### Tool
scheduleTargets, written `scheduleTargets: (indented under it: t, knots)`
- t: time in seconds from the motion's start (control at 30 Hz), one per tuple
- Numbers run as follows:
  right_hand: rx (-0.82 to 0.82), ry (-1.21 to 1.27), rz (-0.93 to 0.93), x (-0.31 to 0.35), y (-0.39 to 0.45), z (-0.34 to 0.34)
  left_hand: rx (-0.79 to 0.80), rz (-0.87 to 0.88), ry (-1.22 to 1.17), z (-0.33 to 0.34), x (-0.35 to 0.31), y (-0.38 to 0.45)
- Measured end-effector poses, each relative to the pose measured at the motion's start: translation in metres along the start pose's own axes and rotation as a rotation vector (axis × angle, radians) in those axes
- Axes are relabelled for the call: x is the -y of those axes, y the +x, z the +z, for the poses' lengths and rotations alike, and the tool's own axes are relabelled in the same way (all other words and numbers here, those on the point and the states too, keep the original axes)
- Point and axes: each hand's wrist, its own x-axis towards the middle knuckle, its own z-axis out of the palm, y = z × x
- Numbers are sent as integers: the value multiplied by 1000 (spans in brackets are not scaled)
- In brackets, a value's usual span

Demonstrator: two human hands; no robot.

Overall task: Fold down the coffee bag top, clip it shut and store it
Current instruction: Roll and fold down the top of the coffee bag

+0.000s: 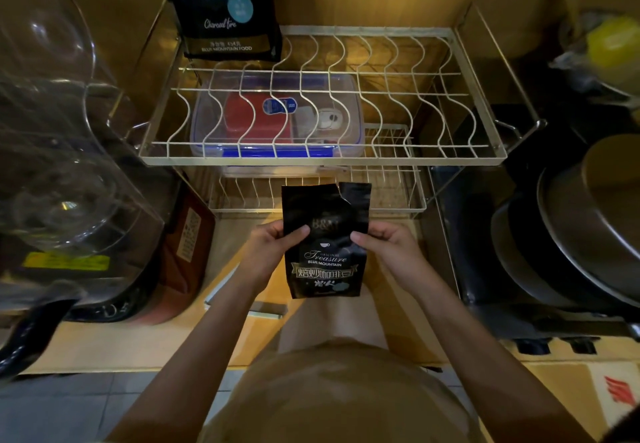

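Observation:
A small black coffee bag with gold and white lettering is held upright in front of me, below the wire rack. Its top edge stands unfolded and shows a tear near the right corner. My left hand pinches the bag's left edge with the thumb on the front. My right hand grips the right edge at the same height. No clip is visible in either hand.
A wire dish rack spans the middle, with a larger black coffee bag standing at its back left. Beneath it lies a clear plastic box with a blue clasp. Glassware crowds the left, stacked pans the right.

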Motion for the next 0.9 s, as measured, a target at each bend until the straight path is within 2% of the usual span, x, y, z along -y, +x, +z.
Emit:
scheduleTargets:
  t: [0.2,0.3,0.43,0.6,0.7,0.8,0.9]
  knots:
    - [-1,78,48,4,-5,9,85,48,34,14,-6,-2]
    - [-27,97,26,4,-5,13,62,91,123,15,-5,-2]
    - [-75,164,35,2,-3,18,-83,-25,-32,22,1,0]
    - [-115,204,96,1,-3,19,-16,-103,-195,19,4,0]
    - [-139,257,57,1,-3,19,-51,-89,-152,17,4,2]
    - [-134,248,-27,4,-3,20,-23,11,-115,18,0,2]
    - [-112,202,-19,7,-4,17,-27,-15,-67,18,-4,-1]
